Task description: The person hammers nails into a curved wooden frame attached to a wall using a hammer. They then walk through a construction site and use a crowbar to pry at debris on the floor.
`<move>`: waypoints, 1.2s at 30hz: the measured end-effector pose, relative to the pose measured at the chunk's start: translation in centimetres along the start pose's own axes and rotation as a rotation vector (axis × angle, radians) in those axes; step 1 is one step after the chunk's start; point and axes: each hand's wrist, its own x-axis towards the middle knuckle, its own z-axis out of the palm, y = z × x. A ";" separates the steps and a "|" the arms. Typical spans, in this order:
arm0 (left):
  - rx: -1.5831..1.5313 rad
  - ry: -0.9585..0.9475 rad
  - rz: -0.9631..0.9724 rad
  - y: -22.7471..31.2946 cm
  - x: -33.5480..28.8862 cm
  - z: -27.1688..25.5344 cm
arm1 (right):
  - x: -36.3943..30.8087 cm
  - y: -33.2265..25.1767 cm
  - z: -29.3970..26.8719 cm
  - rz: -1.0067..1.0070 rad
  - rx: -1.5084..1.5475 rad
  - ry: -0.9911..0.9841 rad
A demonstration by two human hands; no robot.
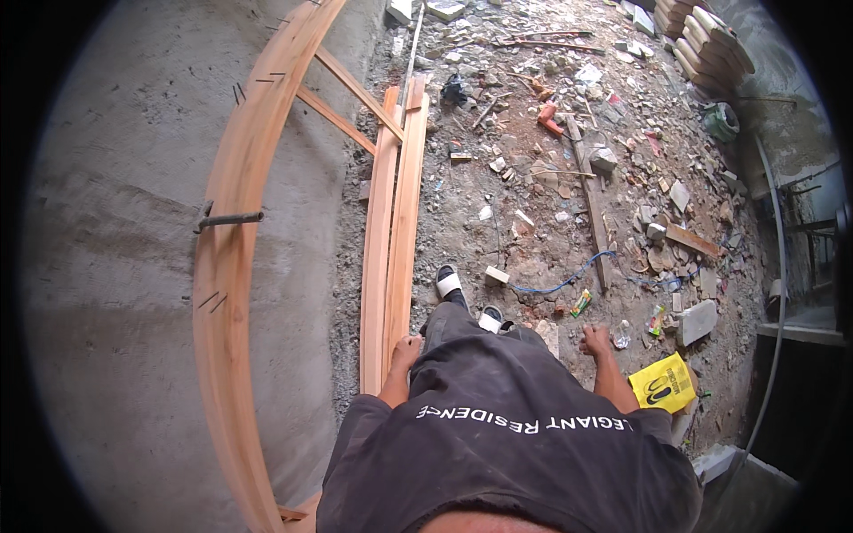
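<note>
My left hand point(407, 352) hangs low beside my dark trousers, next to the near part of the long planks point(380, 266) lying on the ground. Its fingers look curled in, and what they hold, if anything, is hidden. On the other side, my right hand point(596, 340) is held over the rubble, apart from my body. Its fingers are curled as well; whatever might be inside cannot be made out. Left of the planks, a tall wooden beam point(226, 320) stands along the grey wall, with nails sticking out and a metal clamp point(231, 219) across it.
Two wooden braces point(351, 91) join the beam to the planks. Broken rubble covers the ground, with an orange power tool point(550, 119), a grey board point(590, 195), a blue cord point(569, 282), a pale block point(697, 322) and a yellow bag point(662, 384). Stacked sacks point(711, 49) stand far right.
</note>
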 end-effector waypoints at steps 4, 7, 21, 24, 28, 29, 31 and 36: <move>0.009 0.178 -0.024 -2.2 0.1 -2.8 | 0.6 3.4 -0.1 0.119 -0.035 -0.016; -0.006 0.196 -0.048 -1.7 -0.2 -4.5 | 1.6 5.8 0.6 0.167 0.075 -0.057; -0.027 0.101 -0.035 -0.5 1.5 -2.5 | 4.1 0.3 2.4 0.017 -0.051 -0.060; -0.012 0.072 -0.066 0.1 2.7 -3.1 | 4.4 -1.8 2.1 0.034 -0.049 -0.064; -0.010 -0.001 0.004 0.9 4.4 -4.2 | 4.5 -4.2 2.6 0.071 -0.040 -0.019; -0.011 -0.022 0.030 1.5 4.8 -4.8 | 4.3 -4.9 2.6 0.089 -0.040 -0.004; -0.176 -0.053 -0.077 1.0 7.8 -5.3 | 3.9 -7.7 3.3 0.098 -0.050 0.015; 0.054 -0.165 0.033 8.9 14.7 -9.8 | 4.6 -12.4 5.4 0.136 0.039 0.091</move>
